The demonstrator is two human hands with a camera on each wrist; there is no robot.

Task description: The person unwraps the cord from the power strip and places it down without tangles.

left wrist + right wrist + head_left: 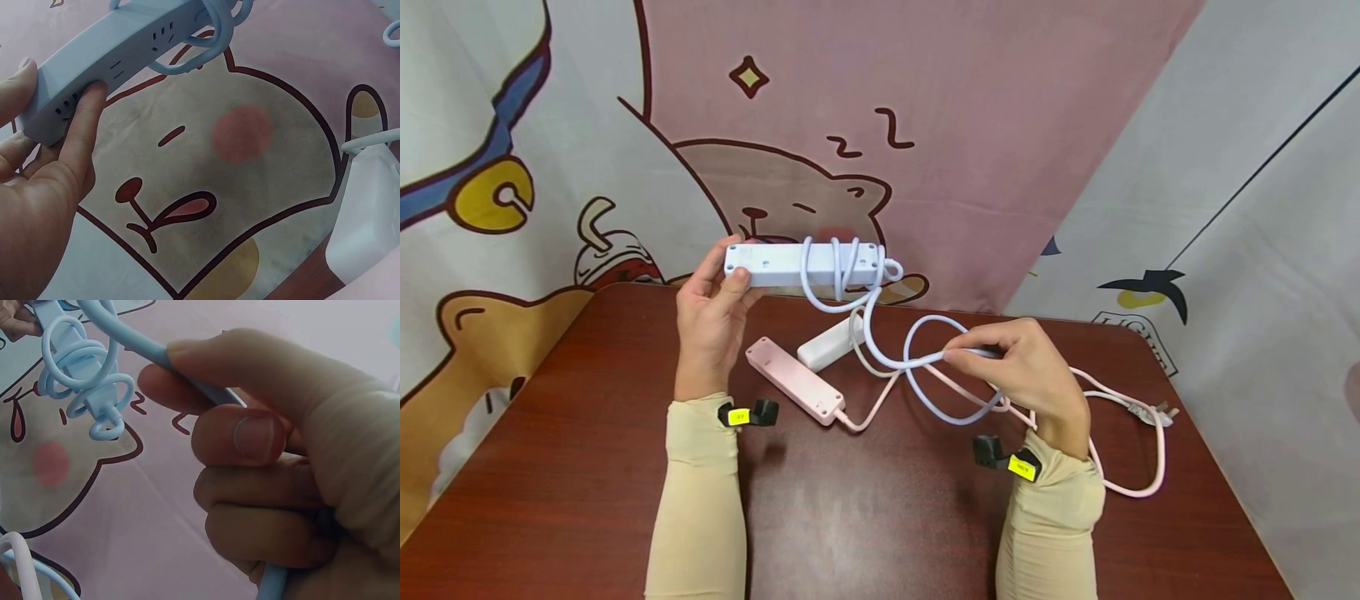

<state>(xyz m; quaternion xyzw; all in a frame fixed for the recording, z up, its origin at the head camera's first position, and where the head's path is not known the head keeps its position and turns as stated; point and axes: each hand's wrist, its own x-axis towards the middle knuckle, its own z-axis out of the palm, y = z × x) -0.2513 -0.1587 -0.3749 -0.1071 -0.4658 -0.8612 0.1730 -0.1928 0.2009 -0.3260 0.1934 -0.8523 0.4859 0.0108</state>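
Note:
My left hand (707, 321) grips one end of a light blue power strip (782, 265), holding it above the back of the table. In the left wrist view, sockets show on the face of the power strip (119, 65) under my fingers. Several loose loops of its blue cord (837, 271) go round the strip's other end. My right hand (1026, 375) pinches that cord between thumb and index finger, to the right of the strip. The right wrist view shows the cord (134, 342) running from the pinch towards the looped strip, with more cord below the curled fingers.
A pink power strip (796, 380) and a white one (831, 343) lie on the brown table (865, 517) beneath the blue strip. Pink cord (1159, 450) and a plug (1156, 413) lie at the right. A cartoon-printed curtain (1000, 150) hangs behind.

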